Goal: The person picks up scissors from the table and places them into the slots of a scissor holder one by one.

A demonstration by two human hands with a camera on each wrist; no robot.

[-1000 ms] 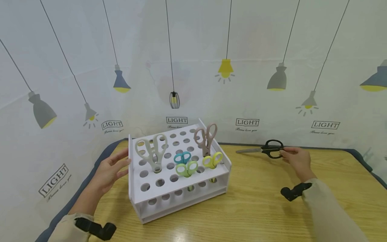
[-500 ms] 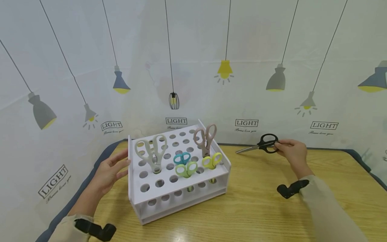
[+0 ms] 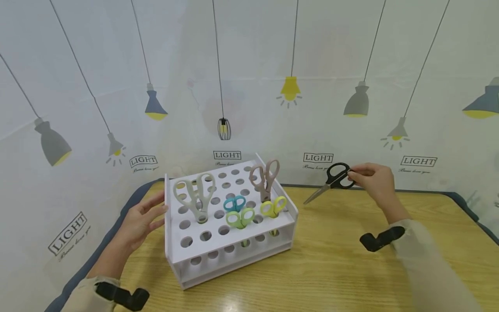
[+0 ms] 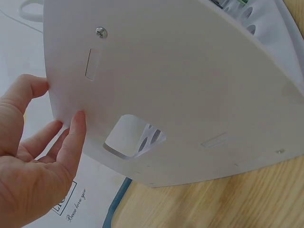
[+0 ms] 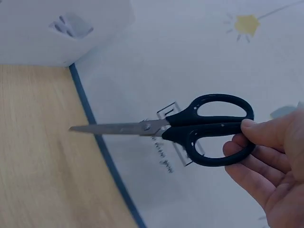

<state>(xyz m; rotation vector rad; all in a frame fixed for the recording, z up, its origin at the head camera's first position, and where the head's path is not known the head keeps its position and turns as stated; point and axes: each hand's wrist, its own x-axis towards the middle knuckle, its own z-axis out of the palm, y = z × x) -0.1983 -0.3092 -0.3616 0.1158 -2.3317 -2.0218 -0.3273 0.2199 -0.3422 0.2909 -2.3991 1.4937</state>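
Observation:
My right hand (image 3: 372, 182) pinches a pair of black-handled scissors (image 3: 338, 177) by the finger loops, thumb on top. Its closed metal blades slant down to the left over the table, as the right wrist view also shows with the scissors (image 5: 209, 126) near side-on. My left hand (image 3: 140, 221) touches the left side panel (image 4: 166, 71) of a white rack (image 3: 214, 253) with relaxed, spread fingertips. Standing handles-up in the rack's holes are pale grey-green scissors (image 3: 200, 212), brown scissors (image 3: 266, 190), teal scissors (image 3: 230, 204), light green scissors (image 3: 245, 216) and yellow scissors (image 3: 269, 209).
Many round holes pierce the rack's top and lower shelf. The wooden table (image 3: 331, 264) extends in front of it and to the right. Behind stands a pale cloth backdrop (image 3: 257, 117) printed with lamps, its dark blue border along the table's back edge.
Held by the loops, the black scissors have been raised and tilted, handles up and slightly left, tip pointing down more steeply. The left hand and the rack look the same.

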